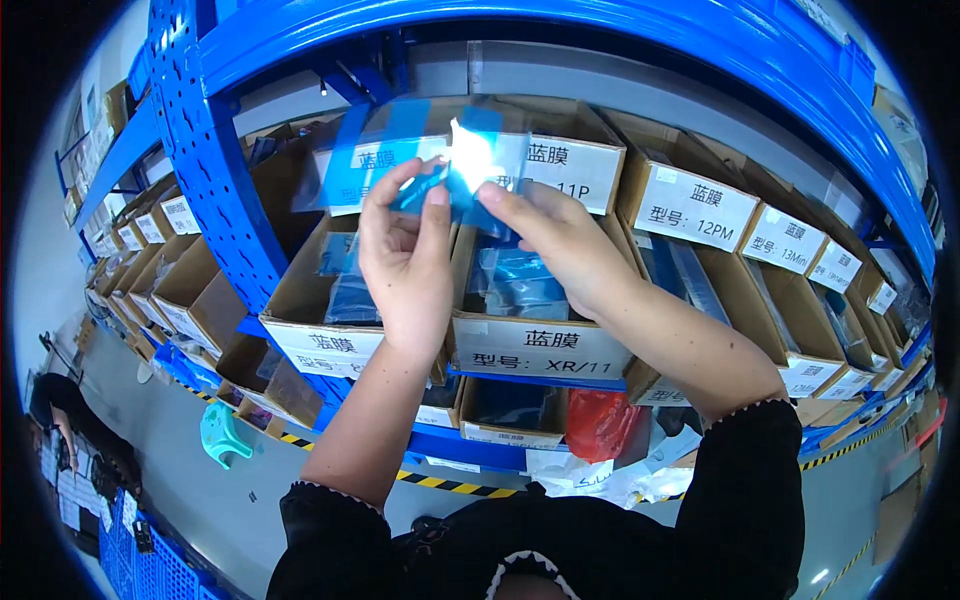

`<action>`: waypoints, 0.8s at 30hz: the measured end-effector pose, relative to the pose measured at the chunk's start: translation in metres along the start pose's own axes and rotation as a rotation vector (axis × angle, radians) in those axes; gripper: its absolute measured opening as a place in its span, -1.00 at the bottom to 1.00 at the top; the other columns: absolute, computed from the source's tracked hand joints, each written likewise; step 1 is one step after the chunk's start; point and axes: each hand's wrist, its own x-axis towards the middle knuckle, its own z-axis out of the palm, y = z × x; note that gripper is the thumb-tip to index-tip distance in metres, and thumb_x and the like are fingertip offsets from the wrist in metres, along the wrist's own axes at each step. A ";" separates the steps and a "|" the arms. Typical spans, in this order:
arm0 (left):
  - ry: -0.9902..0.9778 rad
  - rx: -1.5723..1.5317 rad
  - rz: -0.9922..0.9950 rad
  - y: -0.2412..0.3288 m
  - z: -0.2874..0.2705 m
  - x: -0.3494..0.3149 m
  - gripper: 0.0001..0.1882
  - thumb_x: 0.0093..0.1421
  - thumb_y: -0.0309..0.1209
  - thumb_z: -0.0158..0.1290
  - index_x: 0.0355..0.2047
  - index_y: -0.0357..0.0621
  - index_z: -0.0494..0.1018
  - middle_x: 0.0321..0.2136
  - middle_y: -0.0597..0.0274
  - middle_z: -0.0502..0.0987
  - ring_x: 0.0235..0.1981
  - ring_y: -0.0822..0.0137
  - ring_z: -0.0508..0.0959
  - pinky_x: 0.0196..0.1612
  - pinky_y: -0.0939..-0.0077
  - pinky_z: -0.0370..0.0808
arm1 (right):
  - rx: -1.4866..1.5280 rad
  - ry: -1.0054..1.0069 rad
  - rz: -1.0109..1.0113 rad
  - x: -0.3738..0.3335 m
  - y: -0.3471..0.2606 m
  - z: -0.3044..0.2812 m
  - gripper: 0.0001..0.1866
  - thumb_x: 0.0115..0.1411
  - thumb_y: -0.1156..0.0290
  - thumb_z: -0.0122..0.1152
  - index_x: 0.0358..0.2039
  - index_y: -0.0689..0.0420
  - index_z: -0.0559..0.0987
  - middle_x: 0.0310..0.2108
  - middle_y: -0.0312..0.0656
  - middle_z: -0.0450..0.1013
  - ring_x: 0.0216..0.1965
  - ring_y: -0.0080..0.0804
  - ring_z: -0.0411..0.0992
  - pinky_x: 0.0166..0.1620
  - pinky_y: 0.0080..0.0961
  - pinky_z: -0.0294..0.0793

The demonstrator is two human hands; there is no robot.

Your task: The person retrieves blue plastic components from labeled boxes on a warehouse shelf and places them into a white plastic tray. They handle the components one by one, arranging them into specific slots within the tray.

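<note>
Bridging left hand (408, 245), right hand (560, 228), clear blue-striped film (408, 130)

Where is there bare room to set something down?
The floor looks mostly bare between the green stool, blue crate and left sleeve, bar a dark speck. The rack is crowded: boxes stand close together, with left hand and right hand holding blue film above.

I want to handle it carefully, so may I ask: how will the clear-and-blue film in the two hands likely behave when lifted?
The clear-and-blue film is probably light and flexible, since it looks thin and the white label behind partly shows through. Its bright glare suggests a smooth surface, so it may be slippery.
</note>
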 end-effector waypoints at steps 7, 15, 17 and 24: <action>-0.027 -0.145 -0.151 0.000 0.013 -0.008 -0.69 0.21 -0.49 0.06 -0.03 -0.20 0.35 -0.56 0.38 0.44 -0.56 0.66 0.42 -0.55 0.83 0.27 | 0.266 -0.060 0.099 0.003 0.012 -0.012 -0.65 0.19 0.27 0.18 -0.15 0.31 0.51 -0.25 -0.12 0.50 -0.28 -0.37 0.52 -0.24 -0.47 0.54; -0.023 -0.067 -0.165 -0.002 0.008 -0.004 -0.70 0.20 -0.52 0.06 -0.05 -0.26 0.37 -0.45 0.23 0.50 -0.47 0.52 0.51 -0.33 0.65 0.47 | 0.286 -0.075 0.079 -0.001 0.004 -0.028 -0.61 0.22 0.26 0.11 -0.08 0.31 0.46 -0.20 -0.04 0.50 -0.21 -0.24 0.53 -0.21 -0.44 0.54; -0.031 -0.079 -0.180 -0.003 0.007 -0.003 -0.70 0.20 -0.51 0.06 -0.05 -0.26 0.37 -0.46 0.23 0.49 -0.47 0.51 0.52 -0.36 0.64 0.48 | 0.297 -0.102 0.111 0.001 0.008 -0.031 -0.56 0.20 0.22 0.15 -0.04 0.30 0.43 -0.16 -0.03 0.47 -0.16 -0.26 0.50 -0.17 -0.43 0.51; 0.002 -0.174 -0.153 0.003 0.004 0.005 -0.69 0.21 -0.49 0.04 -0.04 -0.32 0.33 -0.45 0.22 0.45 -0.47 0.47 0.53 -0.40 0.57 0.58 | -0.034 0.261 -0.063 -0.001 0.018 -0.023 -0.26 0.05 0.07 0.31 0.10 0.31 0.29 -0.05 -0.02 0.35 -0.03 -0.36 0.35 -0.06 -0.49 0.37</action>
